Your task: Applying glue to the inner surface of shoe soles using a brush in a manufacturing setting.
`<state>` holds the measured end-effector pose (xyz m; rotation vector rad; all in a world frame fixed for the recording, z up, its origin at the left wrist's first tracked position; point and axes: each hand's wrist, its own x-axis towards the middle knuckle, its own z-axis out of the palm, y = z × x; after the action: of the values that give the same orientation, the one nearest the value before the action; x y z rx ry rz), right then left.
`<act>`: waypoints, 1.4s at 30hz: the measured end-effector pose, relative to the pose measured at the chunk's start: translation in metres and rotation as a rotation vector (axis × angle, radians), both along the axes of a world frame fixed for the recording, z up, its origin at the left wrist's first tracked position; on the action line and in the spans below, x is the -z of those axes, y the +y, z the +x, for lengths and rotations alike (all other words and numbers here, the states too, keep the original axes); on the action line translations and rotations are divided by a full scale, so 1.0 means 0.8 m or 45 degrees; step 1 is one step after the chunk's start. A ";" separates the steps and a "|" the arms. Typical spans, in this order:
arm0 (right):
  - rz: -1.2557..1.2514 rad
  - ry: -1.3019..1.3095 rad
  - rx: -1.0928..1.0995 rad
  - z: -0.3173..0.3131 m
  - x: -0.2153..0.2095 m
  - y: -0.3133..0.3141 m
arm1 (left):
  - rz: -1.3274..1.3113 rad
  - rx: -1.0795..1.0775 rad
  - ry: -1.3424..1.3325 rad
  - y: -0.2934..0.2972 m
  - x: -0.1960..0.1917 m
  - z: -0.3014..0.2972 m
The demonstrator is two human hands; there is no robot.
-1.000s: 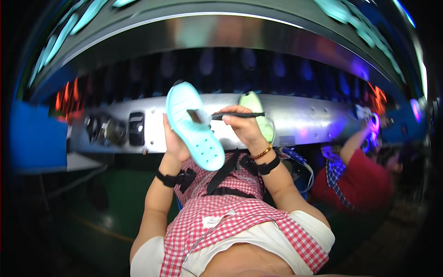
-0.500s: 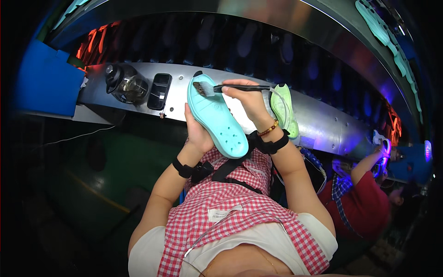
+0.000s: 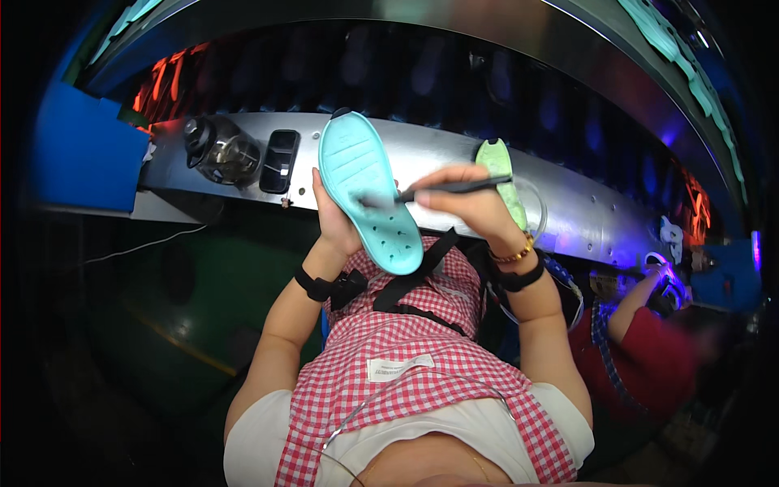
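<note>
1. Red-and-white gingham covers the person: the checked apron [image 3: 345, 390] spreads below the turquoise shoe sole [image 3: 365, 170], whose near, holed end overhangs the lap.
2. Beyond that end, the front edge of the metal bench [image 3: 576, 203] passes behind the sole. A narrow stretch of metal separates sole and black tray [image 3: 279, 161]; a longer one runs rightward past the light-green sole [image 3: 514, 199].
3. The left hand [image 3: 337, 223] grasps the turquoise sole from beneath, thumb along its left edge, a fingertip showing at its right edge.
4. The right hand [image 3: 466, 199], right of that sole, pinches a black-handled brush [image 3: 458, 187] between thumb and fingers. Its blurred bristle end is over the sole's middle; contact cannot be told.
5. Farther left of the turquoise sole, past the tray, stands a glass jug [image 3: 229, 154].
6. Beyond the sole's far, black-tipped end runs a dark recess [image 3: 365, 61].
</note>
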<state>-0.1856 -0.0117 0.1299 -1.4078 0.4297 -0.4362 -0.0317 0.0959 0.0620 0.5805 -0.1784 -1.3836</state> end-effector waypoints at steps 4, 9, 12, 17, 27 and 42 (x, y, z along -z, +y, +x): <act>-0.038 -0.054 0.200 0.013 -0.005 0.001 | 0.025 0.069 0.190 -0.017 -0.011 -0.020; 0.088 -0.062 -0.098 -0.001 -0.002 0.000 | -0.346 0.171 0.357 -0.024 -0.020 -0.011; 0.002 -0.102 0.103 -0.004 -0.003 -0.005 | -0.055 0.069 0.062 -0.025 -0.026 -0.008; -0.062 -0.254 -0.333 -0.014 -0.014 -0.010 | -0.102 0.078 -0.045 -0.031 -0.045 -0.004; -0.231 -0.117 0.127 -0.039 -0.010 -0.018 | -0.163 -0.466 -0.160 -0.060 -0.046 -0.004; 0.138 -0.321 -0.027 -0.048 0.013 -0.012 | -0.389 -0.243 -0.197 -0.055 -0.084 0.005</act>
<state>-0.2241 -0.0216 0.1194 -1.2330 0.2296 -0.5580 -0.0274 0.0520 0.1291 0.4359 -0.4400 -1.1001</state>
